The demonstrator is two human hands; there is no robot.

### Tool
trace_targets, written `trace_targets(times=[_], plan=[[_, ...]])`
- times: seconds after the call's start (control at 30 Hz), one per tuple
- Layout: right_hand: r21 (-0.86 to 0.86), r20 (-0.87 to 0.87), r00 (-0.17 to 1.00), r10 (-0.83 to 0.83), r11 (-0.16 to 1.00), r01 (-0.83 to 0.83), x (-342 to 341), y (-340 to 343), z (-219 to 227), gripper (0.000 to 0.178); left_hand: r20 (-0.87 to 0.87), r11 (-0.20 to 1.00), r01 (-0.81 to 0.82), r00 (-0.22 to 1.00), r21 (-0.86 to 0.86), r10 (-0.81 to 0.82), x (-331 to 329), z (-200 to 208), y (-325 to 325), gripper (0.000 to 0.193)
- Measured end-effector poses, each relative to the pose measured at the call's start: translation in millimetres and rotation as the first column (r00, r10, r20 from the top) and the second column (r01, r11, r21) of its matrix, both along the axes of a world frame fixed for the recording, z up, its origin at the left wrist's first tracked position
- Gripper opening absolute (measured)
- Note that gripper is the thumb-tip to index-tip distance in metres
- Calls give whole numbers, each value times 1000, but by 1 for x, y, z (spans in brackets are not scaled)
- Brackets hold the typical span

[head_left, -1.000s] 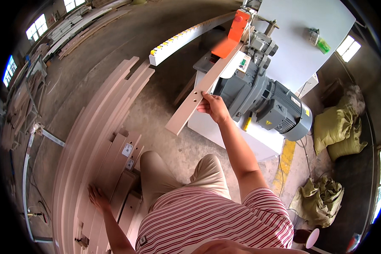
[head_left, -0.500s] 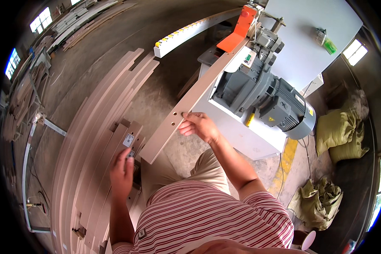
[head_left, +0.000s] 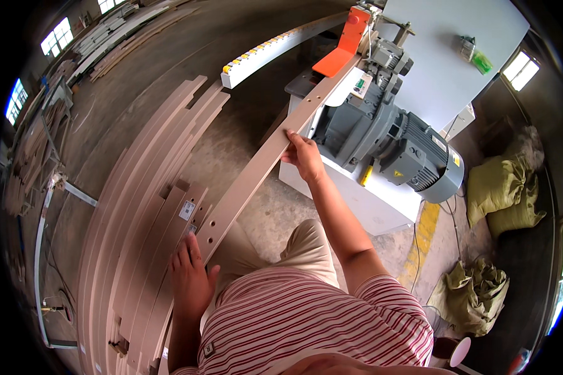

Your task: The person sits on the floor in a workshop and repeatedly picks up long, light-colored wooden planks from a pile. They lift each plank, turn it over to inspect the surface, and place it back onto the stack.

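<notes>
A long pale wooden strip (head_left: pixel 266 164) with drilled holes runs from my lap up to the grey machine (head_left: pixel 381 134), its far end under an orange guard (head_left: pixel 343 47). My right hand (head_left: pixel 303 156) grips the strip's edge partway along, close to the machine. My left hand (head_left: pixel 191 278) holds the near end of the strip, just beside the stack of similar strips (head_left: pixel 137 212) on my left.
A big grey motor (head_left: pixel 422 159) sits on a white base (head_left: pixel 363 203). A roller rail with yellow marks (head_left: pixel 275 53) runs away behind it. Green sacks (head_left: pixel 503 194) lie at the right, another sack (head_left: pixel 478 297) lower down. More boards lie on the concrete floor far left.
The strip has been drawn much further out toward me. My left hand left the stack and took the strip's near end. My right hand moved up along the strip toward the machine.
</notes>
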State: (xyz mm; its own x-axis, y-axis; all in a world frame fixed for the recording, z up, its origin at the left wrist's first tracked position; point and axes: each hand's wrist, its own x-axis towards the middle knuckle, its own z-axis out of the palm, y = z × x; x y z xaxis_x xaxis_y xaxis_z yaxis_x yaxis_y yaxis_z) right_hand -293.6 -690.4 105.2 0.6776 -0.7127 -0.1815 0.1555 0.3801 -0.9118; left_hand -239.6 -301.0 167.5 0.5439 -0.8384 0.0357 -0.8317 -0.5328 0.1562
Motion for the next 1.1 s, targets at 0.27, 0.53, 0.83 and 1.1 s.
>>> trace_targets(times=[0.27,0.53,0.83,1.1], plan=[[91,58,961,271,957,-276,-11,47,3,42,12,1000,-21,1000,-10,21,0,-7,3,97],[118,110,990,93,987,-106,-7,33,3,30,26,999,-33,999,-15,33,4,-9,3,93],[74,115,993,-9,997,1,-8,19,1,27,25,998,-56,998,-37,57,7,-13,6,92],[135,25,965,261,956,-262,-18,54,8,30,15,998,-61,998,-1,61,8,-12,0,94]])
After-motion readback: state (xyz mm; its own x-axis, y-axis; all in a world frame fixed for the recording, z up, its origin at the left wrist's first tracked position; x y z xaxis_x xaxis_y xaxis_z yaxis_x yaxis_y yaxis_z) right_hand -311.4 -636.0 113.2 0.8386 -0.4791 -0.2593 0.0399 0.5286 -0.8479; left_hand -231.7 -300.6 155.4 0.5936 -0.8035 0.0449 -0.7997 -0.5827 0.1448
